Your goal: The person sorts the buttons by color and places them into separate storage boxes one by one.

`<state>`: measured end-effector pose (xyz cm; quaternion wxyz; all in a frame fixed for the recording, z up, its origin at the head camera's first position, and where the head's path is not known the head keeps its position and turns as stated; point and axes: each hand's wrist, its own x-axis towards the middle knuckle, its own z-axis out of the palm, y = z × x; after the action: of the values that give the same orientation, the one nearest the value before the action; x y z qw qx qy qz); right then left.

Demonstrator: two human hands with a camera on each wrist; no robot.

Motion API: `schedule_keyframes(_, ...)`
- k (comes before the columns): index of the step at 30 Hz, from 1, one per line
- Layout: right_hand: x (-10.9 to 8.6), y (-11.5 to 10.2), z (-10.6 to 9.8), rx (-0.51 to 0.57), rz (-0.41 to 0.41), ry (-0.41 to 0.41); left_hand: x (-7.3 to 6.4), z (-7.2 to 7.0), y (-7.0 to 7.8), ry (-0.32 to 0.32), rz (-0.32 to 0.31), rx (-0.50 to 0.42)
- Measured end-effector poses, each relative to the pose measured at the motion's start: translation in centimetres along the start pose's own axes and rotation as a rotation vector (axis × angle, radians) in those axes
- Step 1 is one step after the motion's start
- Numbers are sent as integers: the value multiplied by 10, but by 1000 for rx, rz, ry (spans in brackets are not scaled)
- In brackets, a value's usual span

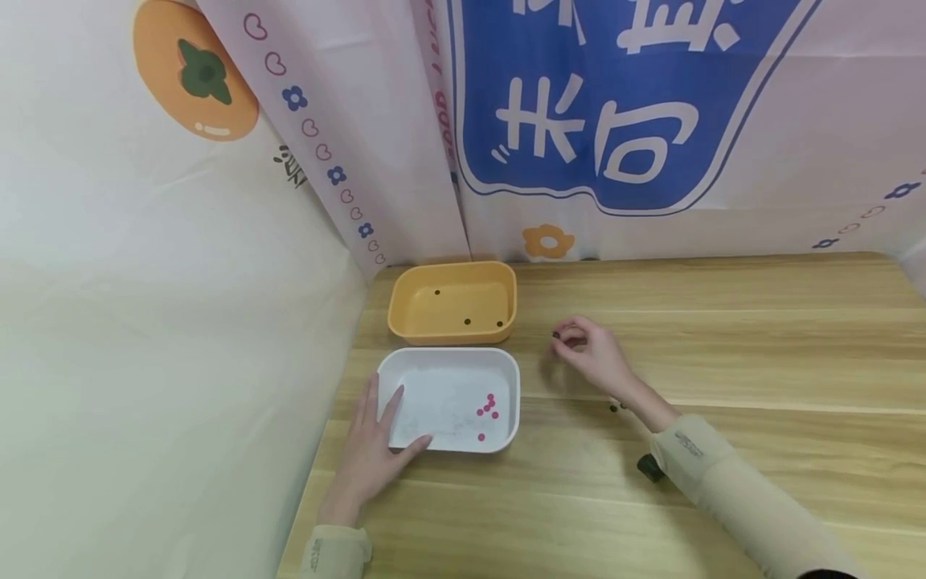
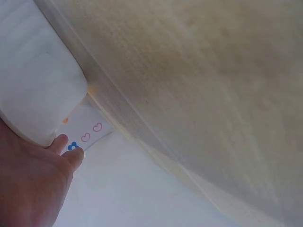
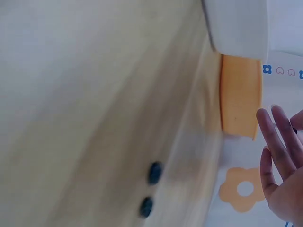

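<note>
Only partly visible, a dark bead (image 1: 556, 334) sits pinched in the right hand (image 1: 589, 354).

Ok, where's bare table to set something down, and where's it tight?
The table is bare right of the right hand, out to the far edge, and along the near edge between both sleeves. It is crowded at the left: orange tray and white tray sit almost touching, the left hand rests on the white one, and dark beads lie by the right wrist.
</note>
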<state>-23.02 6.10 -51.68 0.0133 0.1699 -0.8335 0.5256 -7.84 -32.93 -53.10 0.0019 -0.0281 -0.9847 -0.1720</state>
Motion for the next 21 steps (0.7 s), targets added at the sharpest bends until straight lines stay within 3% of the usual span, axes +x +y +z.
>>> schedule_keyframes(5,13,-9,5,43,-16,3,0,0,1,14,10,2)
schedule_keyframes(13,28,-16,14,80,-58,11,2,-2,3,-15,-18,-6)
schedule_keyframes(21,54,-21,37,111,-81,-1,2,-2,3,-11,-13,11)
